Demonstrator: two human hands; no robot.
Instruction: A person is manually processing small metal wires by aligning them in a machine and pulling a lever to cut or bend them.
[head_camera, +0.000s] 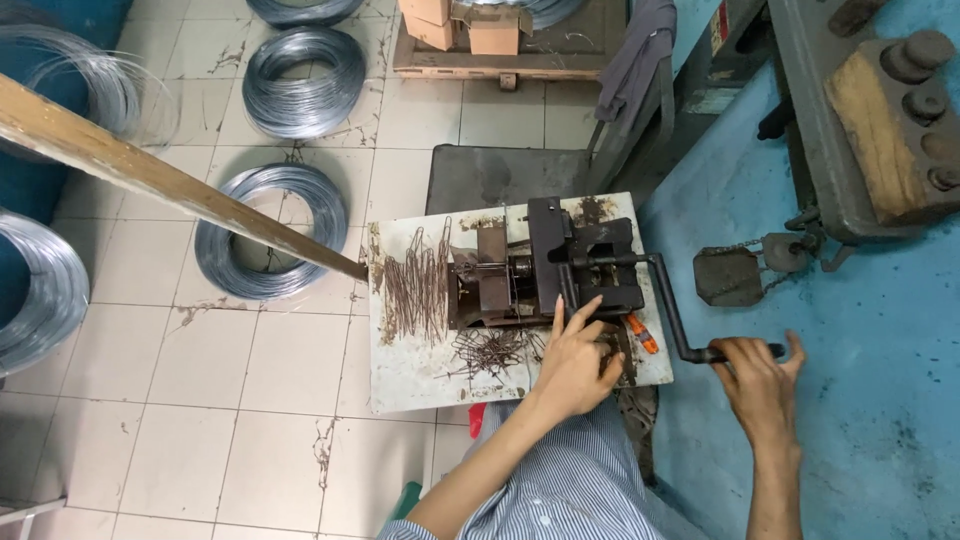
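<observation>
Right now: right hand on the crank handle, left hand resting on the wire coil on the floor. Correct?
Not quite. The head view shows the left hand on the bending jig on the white board, not on a floor coil. The right hand does grip the crank handle.

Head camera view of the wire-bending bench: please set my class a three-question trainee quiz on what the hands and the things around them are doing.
1. True or false: the right hand grips the crank handle of the black bending machine.
2. Where does the left hand rest?
A. on a wire coil
B. on the white board at the machine's near side
C. on the wooden beam
3. Fill in: bent wire pieces lie on the board to the ____ of the machine.

Key: 1 true; 2 B; 3 left.
</observation>
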